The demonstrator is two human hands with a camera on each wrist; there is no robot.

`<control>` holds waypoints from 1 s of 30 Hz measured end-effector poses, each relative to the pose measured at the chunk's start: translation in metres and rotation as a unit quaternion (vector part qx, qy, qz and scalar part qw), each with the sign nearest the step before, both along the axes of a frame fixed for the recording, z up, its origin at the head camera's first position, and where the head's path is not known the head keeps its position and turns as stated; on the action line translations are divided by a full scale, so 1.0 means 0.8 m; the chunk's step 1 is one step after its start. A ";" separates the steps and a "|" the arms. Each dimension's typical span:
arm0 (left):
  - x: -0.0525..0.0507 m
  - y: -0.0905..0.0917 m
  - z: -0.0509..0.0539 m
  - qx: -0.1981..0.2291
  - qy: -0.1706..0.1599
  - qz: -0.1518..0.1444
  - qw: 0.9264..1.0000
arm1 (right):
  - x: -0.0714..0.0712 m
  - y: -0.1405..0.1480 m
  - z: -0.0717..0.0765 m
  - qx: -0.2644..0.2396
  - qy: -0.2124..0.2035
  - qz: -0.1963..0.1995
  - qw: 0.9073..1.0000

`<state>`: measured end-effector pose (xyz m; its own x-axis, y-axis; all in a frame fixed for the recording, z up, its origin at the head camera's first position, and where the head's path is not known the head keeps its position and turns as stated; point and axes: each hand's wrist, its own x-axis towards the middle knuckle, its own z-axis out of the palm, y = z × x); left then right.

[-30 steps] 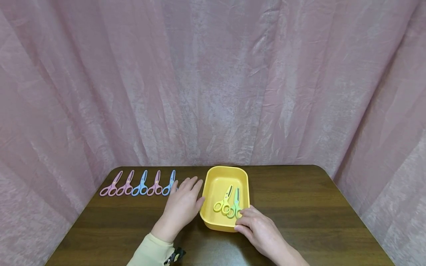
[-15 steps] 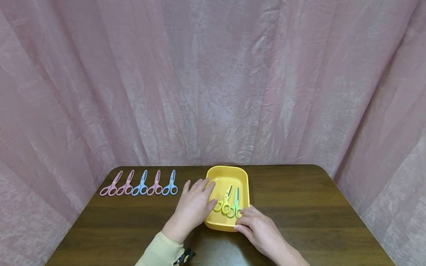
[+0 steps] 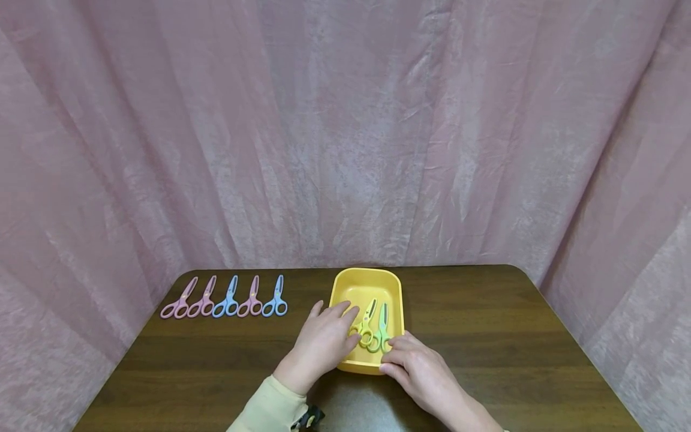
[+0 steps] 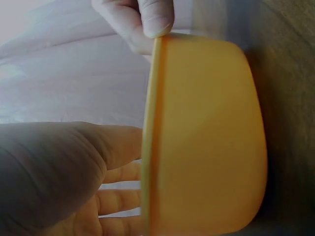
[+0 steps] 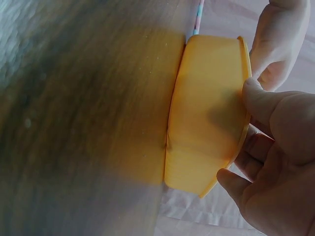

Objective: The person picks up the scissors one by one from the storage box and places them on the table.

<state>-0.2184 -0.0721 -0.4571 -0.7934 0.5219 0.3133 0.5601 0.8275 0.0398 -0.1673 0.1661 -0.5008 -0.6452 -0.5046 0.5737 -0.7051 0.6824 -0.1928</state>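
A yellow tray (image 3: 399, 288) sits on the table with two pairs of scissors lying in it. The yellow scissors (image 3: 369, 315) are on the left, the green scissors (image 3: 383, 318) close beside them. Over the tray's left side reaches my left hand (image 3: 324, 342), its fingers spread and slightly bent. Its thumb is near the yellow scissors' handle; whether it touches cannot be told. My right hand (image 3: 423, 369) grips the tray's rim at the near right corner, thumb outside and fingers over the edge, as the right wrist view also shows.
On the left of the brown wooden table (image 3: 486, 336) lie several scissors in a row, among them pink scissors (image 3: 180, 303) and blue scissors (image 3: 277, 300), blades pointing away. A pink curtain (image 3: 345, 132) hangs behind the table's far edge.
My left hand has moved right, from beside the rightmost blue scissors to over the tray's left side. The right hand has kept its grip on the rim. The scissors appear unmoved.
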 end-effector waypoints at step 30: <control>-0.015 0.036 -0.013 -0.082 -0.073 -0.003 0.994 | 0.001 -0.001 0.004 0.001 -0.004 -0.006 1.000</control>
